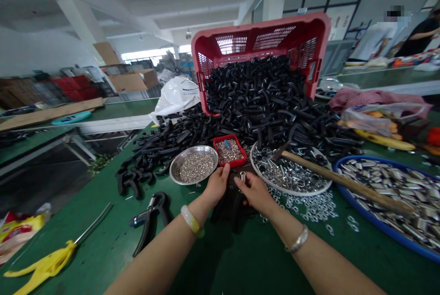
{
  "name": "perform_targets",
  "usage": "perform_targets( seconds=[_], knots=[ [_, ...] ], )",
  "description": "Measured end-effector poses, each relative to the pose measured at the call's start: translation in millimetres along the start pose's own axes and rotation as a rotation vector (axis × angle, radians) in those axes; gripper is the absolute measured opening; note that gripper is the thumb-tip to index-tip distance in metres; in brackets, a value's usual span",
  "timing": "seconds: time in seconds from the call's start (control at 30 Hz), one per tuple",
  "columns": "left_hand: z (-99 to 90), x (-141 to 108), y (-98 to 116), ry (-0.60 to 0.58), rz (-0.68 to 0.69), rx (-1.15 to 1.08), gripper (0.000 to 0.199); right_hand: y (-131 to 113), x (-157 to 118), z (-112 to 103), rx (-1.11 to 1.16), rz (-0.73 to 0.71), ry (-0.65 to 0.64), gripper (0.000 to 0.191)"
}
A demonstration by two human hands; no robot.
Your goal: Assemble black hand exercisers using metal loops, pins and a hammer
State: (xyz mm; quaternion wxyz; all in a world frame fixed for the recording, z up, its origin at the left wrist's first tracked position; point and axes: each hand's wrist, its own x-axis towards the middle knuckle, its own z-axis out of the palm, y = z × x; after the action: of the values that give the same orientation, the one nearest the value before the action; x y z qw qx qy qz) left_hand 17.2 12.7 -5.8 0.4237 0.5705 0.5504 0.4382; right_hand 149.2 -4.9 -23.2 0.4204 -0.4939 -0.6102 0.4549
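A hand grip (146, 233) is lying left of the arms on the green table (103, 258), with a yellow tool (57, 260) lying beyond it toward the left edge. A black handle (236, 212) is resting below the hands, partly in shadow. Above it, the right hand (256, 192) is pinching a spring (243, 177) between thumb and fingertips, and the coil is standing clear of the grasp at its top. The left hand (216, 185) is hovering just beside, thumb raised and fingers curling away; I cannot tell whether they are holding anything.

For good work, the pinch should be staying light yet sure, since a coil could be springing loose if squeezed askew, and the left hand is best kept near for steadying.

Loose rings (318, 205) are lying to the right. Farther on, a steel bowl (174, 166), a red tray (238, 163) and a white tray (305, 194) are sitting in reach; a hammer (343, 179) is lying across the white tray and the blue tray (364, 218). Behind, a heap (254, 102) of black parts is spilling from a tipped basket (257, 24).
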Motion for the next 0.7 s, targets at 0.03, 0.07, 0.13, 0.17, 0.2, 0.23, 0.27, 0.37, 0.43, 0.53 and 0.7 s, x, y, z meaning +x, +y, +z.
perform_targets(
  seconds=[0.03,0.07,0.13,0.17,0.2,0.23,0.27,0.37,0.43,0.53,0.7],
  knots=[
    [1.6,-1.3,0.6,0.004,0.014,-0.002,0.049,-1.0,-0.1,0.3,-0.021,-0.007,0.017,0.031],
    [3.3,-2.7,1.1,0.011,0.032,0.008,0.049,-2.4,-0.1,0.0,-0.045,-0.016,0.03,0.03],
    [6.8,-5.1,1.6,0.035,0.079,0.037,0.047,-6.6,0.4,-2.2,-0.113,-0.047,0.052,0.028],
    [8.4,-5.7,1.7,0.049,0.096,0.045,0.047,-9.0,0.7,-4.1,-0.157,-0.067,0.06,0.027],
    [9.5,-5.8,1.8,0.066,0.103,0.045,0.047,-11.4,0.9,-6.2,-0.202,-0.087,0.067,0.026],
    [10.2,-5.3,1.9,0.085,0.105,0.039,0.048,-13.5,1.0,-8.3,-0.244,-0.107,0.071,0.025],
    [10.3,-4.1,2.1,0.098,0.105,0.031,0.05,-15.0,1.0,-10.1,-0.275,-0.125,0.075,0.025],
    [8.5,1.5,3.7,0.118,0.142,0.058,0.052,-16.0,0.8,-12.6,-0.313,-0.162,0.078,0.025],
    [7.3,4.2,5.6,0.118,0.177,0.12,0.051,-14.7,0.7,-11.3,-0.313,-0.166,0.09,0.024],
    [8.1,2.9,9.5,0.099,0.195,0.209,0.05,-13.3,0.3,-8.4,-0.293,-0.177,0.129,0.024],
    [12.2,-7.3,17.2,0.077,0.205,0.25,0.051,-13.4,-2.7,-9.2,-0.361,-0.308,0.13,0.024]
  ],
)
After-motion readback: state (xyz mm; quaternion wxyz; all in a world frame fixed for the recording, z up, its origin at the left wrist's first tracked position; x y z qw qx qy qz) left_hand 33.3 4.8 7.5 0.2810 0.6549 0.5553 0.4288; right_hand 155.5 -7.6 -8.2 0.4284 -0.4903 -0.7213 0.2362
